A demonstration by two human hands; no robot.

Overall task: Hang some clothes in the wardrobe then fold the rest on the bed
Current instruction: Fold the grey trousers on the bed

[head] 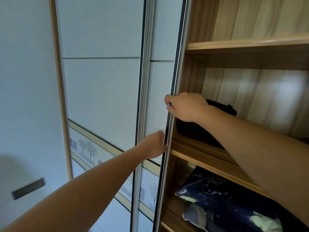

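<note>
At inspection, both of your hands were on the leading metal edge of the sliding door (160, 91) of the wardrobe (250, 46). Your right hand (185, 107) gripped the edge from the open side, with its fingers curled round the frame. Your left hand (154, 144) held the same edge lower down, its fingertips tucked out of sight behind the strip. No garment for hanging was in view, nor was the bed. The only cloth visible was dark folded clothing (192, 129) on the middle shelf and a blue patterned pillow (225, 203) on the shelf below.

Findings, as judgement:
- Pinch risk. This door overlapped the rear door panel (100, 91). Fingers wrapped round the edge could have been caught between the two panels if the door travelled fully left.
- Racking. Unequal pull from two hands at different heights could have tilted the door and jammed it in its track.
- Snagging. The dark clothing lay close to the opening, just behind your right wrist, and could have been dragged off the shelf.
</note>
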